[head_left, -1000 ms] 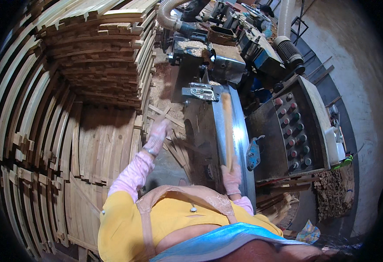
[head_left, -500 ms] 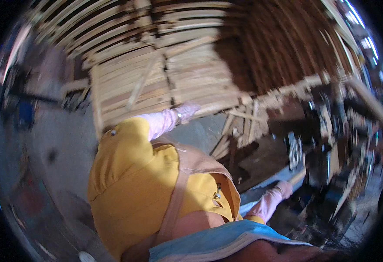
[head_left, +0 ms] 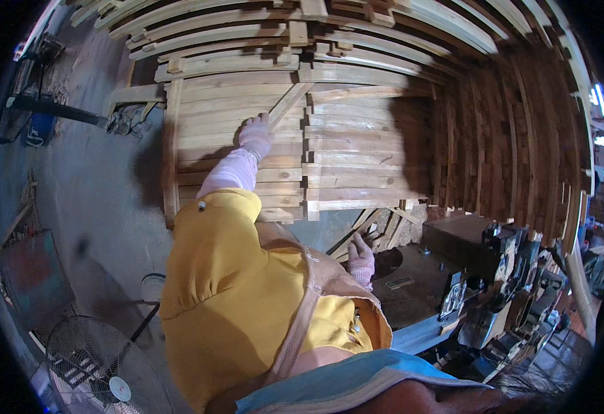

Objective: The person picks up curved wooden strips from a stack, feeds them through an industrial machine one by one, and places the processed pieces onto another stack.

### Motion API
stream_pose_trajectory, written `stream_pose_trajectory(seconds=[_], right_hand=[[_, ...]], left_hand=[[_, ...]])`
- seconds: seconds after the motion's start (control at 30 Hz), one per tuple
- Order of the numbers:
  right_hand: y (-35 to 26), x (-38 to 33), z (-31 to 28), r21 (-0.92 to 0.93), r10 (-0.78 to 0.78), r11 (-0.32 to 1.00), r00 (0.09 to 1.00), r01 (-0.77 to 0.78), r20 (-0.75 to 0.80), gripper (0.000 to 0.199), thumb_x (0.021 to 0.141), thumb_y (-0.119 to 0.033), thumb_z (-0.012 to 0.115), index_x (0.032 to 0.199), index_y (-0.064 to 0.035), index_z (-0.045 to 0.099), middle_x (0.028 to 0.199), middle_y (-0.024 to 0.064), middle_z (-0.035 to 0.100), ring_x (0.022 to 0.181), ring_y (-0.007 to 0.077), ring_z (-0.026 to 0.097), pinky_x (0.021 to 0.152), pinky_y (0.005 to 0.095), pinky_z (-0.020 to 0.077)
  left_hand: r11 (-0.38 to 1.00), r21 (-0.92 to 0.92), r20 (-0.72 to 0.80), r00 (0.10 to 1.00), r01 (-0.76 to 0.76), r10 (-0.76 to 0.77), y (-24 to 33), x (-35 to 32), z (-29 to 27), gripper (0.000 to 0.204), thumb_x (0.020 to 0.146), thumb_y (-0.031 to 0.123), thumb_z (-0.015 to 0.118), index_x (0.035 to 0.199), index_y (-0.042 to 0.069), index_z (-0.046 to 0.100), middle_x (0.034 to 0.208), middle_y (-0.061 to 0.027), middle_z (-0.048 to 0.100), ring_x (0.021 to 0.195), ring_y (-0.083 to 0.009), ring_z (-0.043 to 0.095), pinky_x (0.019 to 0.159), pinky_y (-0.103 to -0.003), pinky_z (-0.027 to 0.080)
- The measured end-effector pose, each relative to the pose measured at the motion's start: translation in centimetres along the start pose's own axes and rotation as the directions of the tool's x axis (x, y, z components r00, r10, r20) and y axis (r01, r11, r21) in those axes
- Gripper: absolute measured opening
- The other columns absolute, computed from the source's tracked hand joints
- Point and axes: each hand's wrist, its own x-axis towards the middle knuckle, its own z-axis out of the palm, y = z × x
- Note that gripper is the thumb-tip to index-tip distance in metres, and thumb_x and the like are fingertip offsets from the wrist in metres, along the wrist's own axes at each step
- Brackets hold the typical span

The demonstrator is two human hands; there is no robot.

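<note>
My left hand [head_left: 255, 135], in a pale pinkish glove, reaches over a stack of light wooden boards [head_left: 229, 155]. Its fingers close at the lower end of a narrow wooden strip [head_left: 291, 105] that lies slantwise across the boards. My right hand [head_left: 361, 262], gloved alike, is raised beside the near edge of a dark machine table [head_left: 419, 293]. Its fingers are apart and nothing shows in them. A second strip [head_left: 367, 92] lies across the neighbouring stack of boards [head_left: 360, 162].
Rows of stacked wooden slats [head_left: 509, 138] rise at the back and right. Metal machine parts [head_left: 452, 297] stand on the right. Loose wood scraps [head_left: 378, 228] lie beyond my right hand. A fan [head_left: 109, 366] stands at lower left, a dark metal bar [head_left: 57, 110] at far left.
My left hand has moved from the boards' near edge to the slanted strip. The right hand has left the wooden piece by the machine and come leftward and farther forward. My view has shifted.
</note>
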Motion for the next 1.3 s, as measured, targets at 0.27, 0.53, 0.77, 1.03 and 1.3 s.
stream_pose_trajectory(seconds=[0.27, 0.53, 0.77, 1.03, 1.3], right_hand=[[-12.0, 6.3, 3.7, -0.576, -0.558, 0.582, 0.797, 0.574, 0.231, 0.083, 0.082, -0.037, 0.081, 0.155, -0.0198, 0.046, 0.147, 0.015, 0.056, 0.138, 0.04, 0.048, 0.114, 0.058, 0.0373], [-16.8, 9.0, 8.1, -0.499, -0.475, 0.271, 0.566, 0.823, 0.674, 0.096, 0.077, -0.041, 0.084, 0.158, -0.0192, 0.037, 0.113, 0.0192, 0.07, 0.103, 0.0398, 0.069, 0.087, 0.0549, 0.0556], [-5.8, 6.9, 2.3, -0.297, -0.324, 0.887, 0.935, 0.354, 0.147, 0.083, 0.086, -0.031, 0.08, 0.155, -0.0142, 0.038, 0.104, 0.023, 0.071, 0.089, 0.0383, 0.071, 0.077, 0.0515, 0.0568], [0.1, 1.1, -8.8, -0.554, -0.088, 0.821, 0.929, -0.136, -0.358, 0.067, 0.09, -0.031, 0.074, 0.147, -0.0104, 0.046, 0.108, 0.0223, 0.07, 0.094, 0.0357, 0.069, 0.082, 0.0485, 0.055], [9.8, -5.5, -20.8, -0.522, -0.026, 0.712, 0.726, -0.469, -0.687, 0.053, 0.094, -0.03, 0.069, 0.138, -0.0067, 0.053, 0.112, 0.0216, 0.07, 0.099, 0.0331, 0.067, 0.087, 0.0455, 0.0531]], left_hand=[[0.972, -0.083, 0.15, 0.962, -0.218, 0.228, -4.1, -8.3, -1.2, 0.06, 0.089, 0.038, 0.068, 0.138, 0.008, 0.052, 0.119, -0.0195, 0.063, 0.113, -0.0392, 0.062, 0.098, -0.051, 0.051], [0.536, -0.127, 0.116, 0.524, -0.835, 0.844, -3.5, -15.5, -6.6, 0.055, 0.081, 0.038, 0.072, 0.124, 0.006, 0.064, 0.111, -0.0151, 0.07, 0.107, -0.0325, 0.07, 0.094, -0.049, 0.055], [0.95, -0.061, -0.298, 0.903, 0.305, -0.309, -16.2, -3.3, -11.0, 0.055, 0.079, 0.041, 0.078, 0.121, 0.009, 0.063, 0.122, -0.0183, 0.063, 0.12, -0.0355, 0.059, 0.099, -0.05, 0.048], [0.746, -0.115, -0.166, 0.728, 0.656, -0.666, -25.4, -4.3, 0.9, 0.065, 0.084, 0.037, 0.078, 0.133, 0.009, 0.047, 0.128, -0.0188, 0.062, 0.118, -0.0363, 0.064, 0.098, -0.046, 0.055], [0.785, -0.26, -0.199, 0.764, 0.563, -0.614, -17.5, -8.6, 5.8, 0.061, 0.082, 0.036, 0.08, 0.127, 0.007, 0.051, 0.122, -0.0207, 0.063, 0.115, -0.0389, 0.062, 0.099, -0.047, 0.052]])
